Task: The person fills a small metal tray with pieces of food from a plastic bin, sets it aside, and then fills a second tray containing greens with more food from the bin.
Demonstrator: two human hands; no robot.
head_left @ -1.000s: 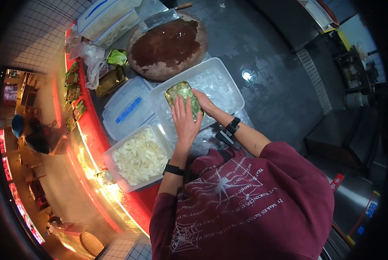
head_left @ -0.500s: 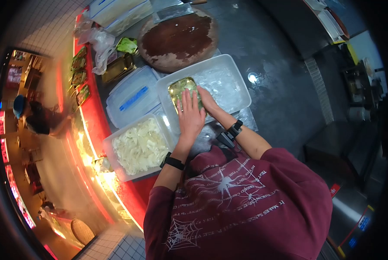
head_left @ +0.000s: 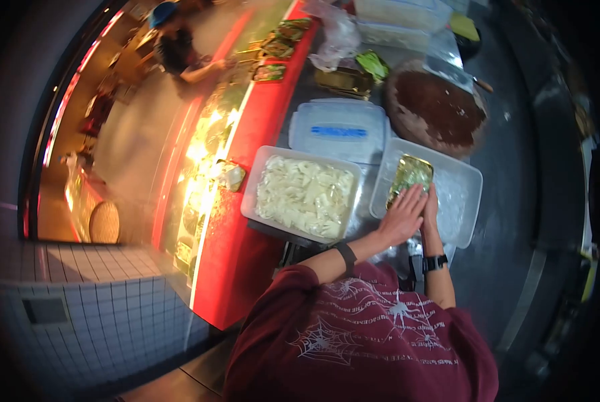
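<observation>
A gold foil tray [head_left: 412, 167] with green and pale food in it stands at the left end of a translucent plastic container [head_left: 471, 201]. My left hand [head_left: 402, 218] lies with outstretched fingers over the near part of the tray, touching the food or its edge. Against the tray's right side rests my right hand [head_left: 430, 209], fingers straight and partly hidden by the left hand. To the left is a white tub [head_left: 251, 191] full of sliced pale pieces, and behind it lies a clear lid [head_left: 340, 110] with a blue strip.
A round chopping board [head_left: 437, 110] with a cleaver [head_left: 450, 72] on it stands behind the container. At the back are another gold tray [head_left: 343, 82], green leaves [head_left: 372, 65] and a plastic bag [head_left: 337, 37]. Beyond the red counter edge [head_left: 246, 181], a person [head_left: 176, 50] reaches toward skewered trays.
My view has swung to the left, so the counter and containers sit farther right. Both hands stay at the foil tray, with the left lying lower over its near end.
</observation>
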